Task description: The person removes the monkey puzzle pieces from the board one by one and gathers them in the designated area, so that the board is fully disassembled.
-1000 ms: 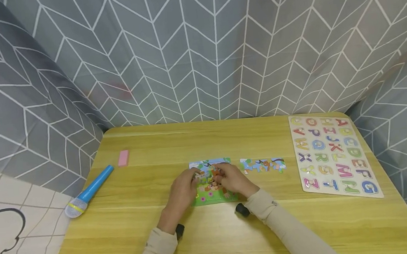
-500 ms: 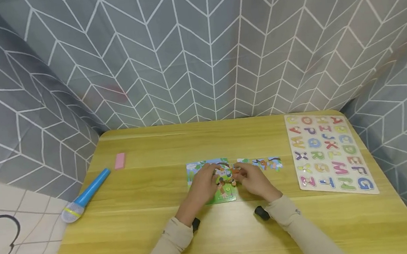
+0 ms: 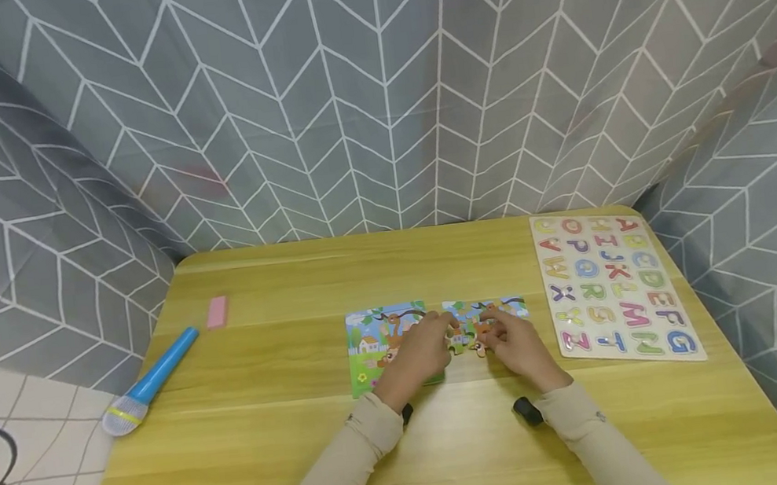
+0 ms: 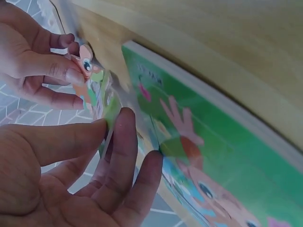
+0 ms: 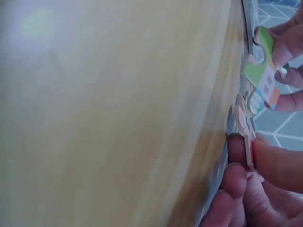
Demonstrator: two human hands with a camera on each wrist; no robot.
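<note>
My left hand [image 3: 420, 356] pinches a green jigsaw piece [image 5: 259, 75] printed with a small house between thumb and fingers. In my right hand [image 3: 523, 347], thumb and fingers grip a jigsaw piece [image 4: 85, 68] bearing a cartoon animal's eye and ear. Both pieces are close together at the near edge of a strip of joined jigsaw pieces [image 3: 466, 308], blue with a branch, partly covered by the right fingers. To its left lies a square picture board [image 3: 363, 373] with a green lower part and cartoon animals; my left hand and wrist overlap its right side.
A letter board [image 3: 617, 289] lies on the right of the wooden table [image 3: 296, 442]. At the left are a blue toy microphone [image 3: 154, 382] and a pink block [image 3: 216, 312]. A patterned grey curtain [image 3: 360, 103] hangs behind the table.
Both hands have moved right, from over the picture board to the joined strip, carrying the pieces. More of the picture board now shows. The head view has shifted slightly.
</note>
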